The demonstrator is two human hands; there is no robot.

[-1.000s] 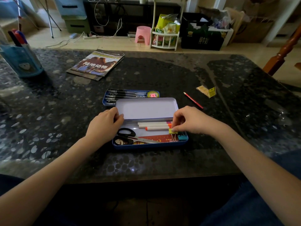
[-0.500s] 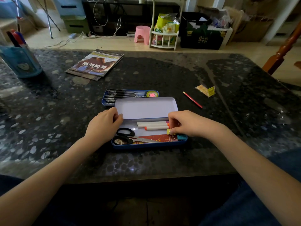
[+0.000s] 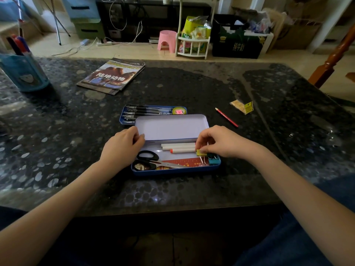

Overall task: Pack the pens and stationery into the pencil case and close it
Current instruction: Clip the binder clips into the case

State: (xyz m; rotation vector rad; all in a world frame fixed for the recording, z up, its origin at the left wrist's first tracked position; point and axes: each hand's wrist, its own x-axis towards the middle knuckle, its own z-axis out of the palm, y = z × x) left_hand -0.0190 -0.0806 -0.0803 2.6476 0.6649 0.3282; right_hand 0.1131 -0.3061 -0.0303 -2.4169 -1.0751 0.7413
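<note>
I am pinching a yellow binder clip [image 3: 200, 152] with my right hand [image 3: 223, 143] at the 3 o'clock end of the open pencil case [image 3: 175, 170], beside two white markers [image 3: 180, 147]. My left hand [image 3: 123, 148] is gripping the lid [image 3: 171, 126] at its 9 o'clock corner. Scissors [image 3: 151, 160] are lying inside, a red pencil [image 3: 226, 117] outside at 2 o'clock.

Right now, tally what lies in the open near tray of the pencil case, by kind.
White markers: 2
Scissors: 1
Red ruler: 1
Binder clips (yellow, teal): 2; the right hand may hide more
Total: 6
</note>
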